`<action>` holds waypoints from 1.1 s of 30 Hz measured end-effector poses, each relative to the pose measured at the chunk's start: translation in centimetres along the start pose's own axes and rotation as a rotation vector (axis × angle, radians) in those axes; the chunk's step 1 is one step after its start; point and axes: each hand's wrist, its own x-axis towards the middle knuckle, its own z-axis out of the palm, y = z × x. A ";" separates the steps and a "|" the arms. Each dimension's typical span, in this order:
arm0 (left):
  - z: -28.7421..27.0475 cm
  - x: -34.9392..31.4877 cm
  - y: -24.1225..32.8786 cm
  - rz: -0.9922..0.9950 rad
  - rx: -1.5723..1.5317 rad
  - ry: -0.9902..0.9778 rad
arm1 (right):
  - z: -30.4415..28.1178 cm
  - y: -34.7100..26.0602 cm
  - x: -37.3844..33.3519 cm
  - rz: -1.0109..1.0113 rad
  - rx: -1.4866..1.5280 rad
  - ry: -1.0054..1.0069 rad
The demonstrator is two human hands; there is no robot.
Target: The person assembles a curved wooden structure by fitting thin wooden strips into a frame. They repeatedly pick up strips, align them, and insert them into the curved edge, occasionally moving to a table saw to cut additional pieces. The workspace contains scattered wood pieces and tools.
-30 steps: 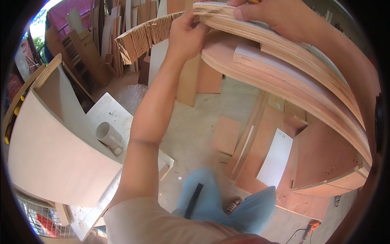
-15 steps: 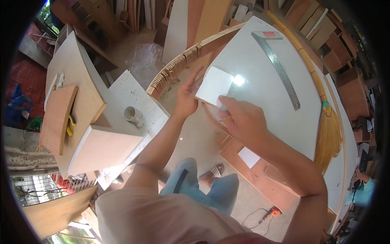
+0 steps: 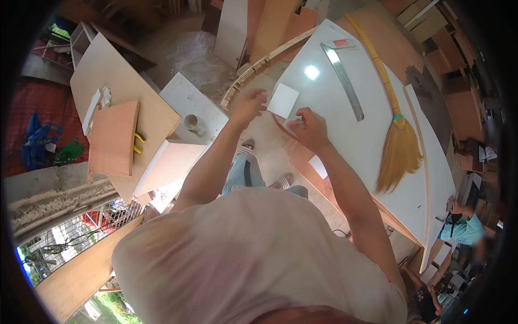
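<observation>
A small white rectangular board (image 3: 283, 101) lies at the near left edge of the large white panel (image 3: 345, 146). Just left of it is my left hand (image 3: 251, 106), fingers curled in; whether they touch the board or pinch something thin is unclear. My right hand (image 3: 311, 128) is closed beside the board's lower right corner, thumb and fingers drawn together. Whatever it may hold is hidden by the fingers. Farther off on the panel rests a metal try square (image 3: 345, 81). A straw broom (image 3: 396, 129) lies along the panel's right side.
On the left, a tan board (image 3: 116, 137) and yellow-handled pliers (image 3: 140, 143) lie on a wooden sheet. A whitish cup (image 3: 192, 123) stands on a white board. A curved wooden strip (image 3: 245, 77) runs beyond my left hand. At right is another person's teal sleeve (image 3: 464, 231).
My hands have moved apart, and the right hand has come away from the board's face. My left hand's fingers have curled. The view has shifted, bringing more of my shirt into sight.
</observation>
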 end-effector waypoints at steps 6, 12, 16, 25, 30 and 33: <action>1.0 -0.4 3.3 -0.080 0.153 -0.178 | 1.7 -0.2 -0.7 0.363 0.166 0.153; 0.0 -1.6 1.6 -0.029 0.064 -0.321 | 2.1 -2.4 1.1 0.584 0.137 0.330; 0.0 -0.3 1.5 0.109 0.221 -0.293 | 2.2 -3.0 2.5 0.661 0.054 0.191; 4.9 3.3 7.1 0.293 0.385 -0.595 | -0.4 -7.2 -3.7 0.964 0.593 0.181; 11.7 3.1 7.9 0.292 0.590 -0.831 | -3.6 -7.5 -8.0 1.017 0.391 0.405; 14.9 4.1 5.8 0.406 0.628 -0.786 | -6.2 -6.5 -11.0 1.080 0.506 0.546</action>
